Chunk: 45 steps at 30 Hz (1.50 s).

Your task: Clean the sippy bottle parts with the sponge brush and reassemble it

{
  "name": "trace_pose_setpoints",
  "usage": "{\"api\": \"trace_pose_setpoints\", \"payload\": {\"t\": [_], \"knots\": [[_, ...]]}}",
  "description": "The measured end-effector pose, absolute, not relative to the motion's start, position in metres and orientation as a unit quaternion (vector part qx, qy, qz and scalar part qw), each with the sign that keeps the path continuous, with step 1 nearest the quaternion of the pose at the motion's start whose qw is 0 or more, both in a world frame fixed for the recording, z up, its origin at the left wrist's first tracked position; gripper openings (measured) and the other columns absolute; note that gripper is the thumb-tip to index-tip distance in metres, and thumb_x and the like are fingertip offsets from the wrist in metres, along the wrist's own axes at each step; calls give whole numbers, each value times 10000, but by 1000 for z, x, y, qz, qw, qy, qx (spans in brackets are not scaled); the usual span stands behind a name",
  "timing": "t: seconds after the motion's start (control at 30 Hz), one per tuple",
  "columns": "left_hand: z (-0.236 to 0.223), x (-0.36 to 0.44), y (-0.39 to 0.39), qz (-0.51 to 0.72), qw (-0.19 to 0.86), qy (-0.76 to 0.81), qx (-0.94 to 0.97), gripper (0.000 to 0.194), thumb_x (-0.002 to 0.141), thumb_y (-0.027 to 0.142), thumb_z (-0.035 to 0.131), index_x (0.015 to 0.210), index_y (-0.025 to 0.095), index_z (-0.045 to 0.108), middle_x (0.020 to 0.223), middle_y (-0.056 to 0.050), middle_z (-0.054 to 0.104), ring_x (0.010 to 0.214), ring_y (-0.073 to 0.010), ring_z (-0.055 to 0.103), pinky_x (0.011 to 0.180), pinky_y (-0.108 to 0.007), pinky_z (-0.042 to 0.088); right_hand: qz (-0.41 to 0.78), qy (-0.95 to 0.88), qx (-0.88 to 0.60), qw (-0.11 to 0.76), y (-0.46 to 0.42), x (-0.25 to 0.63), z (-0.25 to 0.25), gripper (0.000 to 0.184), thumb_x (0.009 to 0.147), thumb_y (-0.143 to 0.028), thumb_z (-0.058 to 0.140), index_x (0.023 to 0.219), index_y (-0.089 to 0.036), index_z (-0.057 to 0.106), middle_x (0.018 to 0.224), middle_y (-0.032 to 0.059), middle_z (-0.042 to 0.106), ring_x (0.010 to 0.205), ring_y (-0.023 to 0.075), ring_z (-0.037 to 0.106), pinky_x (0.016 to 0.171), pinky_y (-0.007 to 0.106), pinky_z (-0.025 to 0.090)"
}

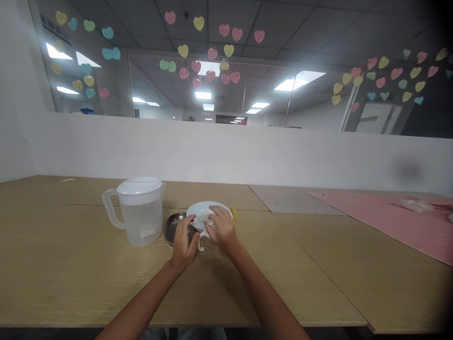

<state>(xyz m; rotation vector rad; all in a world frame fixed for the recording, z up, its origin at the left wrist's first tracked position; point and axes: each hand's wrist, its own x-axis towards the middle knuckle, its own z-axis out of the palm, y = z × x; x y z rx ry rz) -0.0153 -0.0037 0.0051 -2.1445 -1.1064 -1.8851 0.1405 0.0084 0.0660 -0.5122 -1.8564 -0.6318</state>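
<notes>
From here, the right hand (222, 229) pinches a pale bit (207, 218) (blurred, but likely soft, light), best held edgewise; the left hand (184, 242) gapes.

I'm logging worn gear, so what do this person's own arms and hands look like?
The left forearm and right forearm are bare, with no sleeve, watch or cable showing. The left hand and right hand wear no gloves; I can't tell about rings.

- A pink mat (392, 219) spreads over the right end of the table (88, 288).
- A grey sheet (293, 200) lies along the far edge.
- A pale strip (67, 180) rests near the far left corner.
- Heart-shaped stickers (198, 23) dot the window (262, 99).
</notes>
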Motion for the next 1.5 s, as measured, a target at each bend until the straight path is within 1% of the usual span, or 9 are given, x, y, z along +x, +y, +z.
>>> {"api": "trace_pose_setpoints", "payload": {"t": [0.1,0.3,0.4,0.57,0.9,1.1,1.27,1.4,1.5], "knots": [[5,-19,-5,-653,84,-340,-672,384,890,391,417,1195,159,448,1130,-132,560,1053,-240,534,922,-423,421,-298,-800,-162,495,6,135,59,274,833,-91,471,1078,-183,553,1137,112,622,1141,218,512,895,402,482],[7,-19,-10,-640,100,-328,-688,294,854,396,499,1047,174,506,1002,-98,607,948,-224,573,853,-386,457,-298,-793,-123,517,-3,124,53,287,889,-121,430,1150,-148,544,1138,129,626,1227,226,461,946,432,483],[8,-18,-10,-647,88,-334,-680,219,868,360,487,982,174,506,926,-80,615,881,-203,583,801,-352,471,-298,-796,-102,516,-4,121,51,294,891,-101,425,1162,-124,533,1155,148,609,1229,230,459,951,424,492],[6,-15,-8,-643,108,-331,-683,141,893,289,454,947,174,515,862,-57,621,825,-177,591,759,-315,472,-294,-798,-123,511,4,124,44,294,881,-113,463,1160,-154,545,1125,130,617,1183,219,498,930,415,510],[11,-1,-10,-685,-33,-376,-623,182,894,335,452,936,175,529,879,-59,637,837,-178,605,759,-318,489,-291,-794,-157,510,2,128,49,332,850,-88,493,1164,-156,573,1045,122,643,1085,226,553,881,413,533],[10,0,-6,-704,-49,-382,-597,193,868,367,496,867,179,541,820,-38,626,794,-170,601,747,-316,485,-300,-794,-164,503,2,128,50,298,856,-112,501,1132,-164,600,1015,117,650,1023,219,567,854,398,539],[7,-2,-4,-710,-73,-372,-594,238,891,401,451,920,175,520,855,-61,632,829,-176,606,766,-329,489,-306,-800,-141,497,-2,124,54,315,839,-95,510,1140,-139,590,1023,116,646,1067,219,538,883,378,529],[1,-2,-5,-724,-117,-357,-578,304,897,461,420,965,171,482,867,-73,638,793,-171,624,718,-312,506,-312,-794,-121,508,-3,123,53,305,822,-110,529,1120,-117,594,1032,127,639,1063,228,539,877,377,529],[-2,0,-6,-733,-142,-343,-569,337,892,493,413,965,168,464,809,-56,637,714,-160,625,644,-291,507,-324,-797,-113,496,0,125,50,287,832,-160,548,1115,-139,591,1027,119,639,1060,225,546,857,374,528]]}}
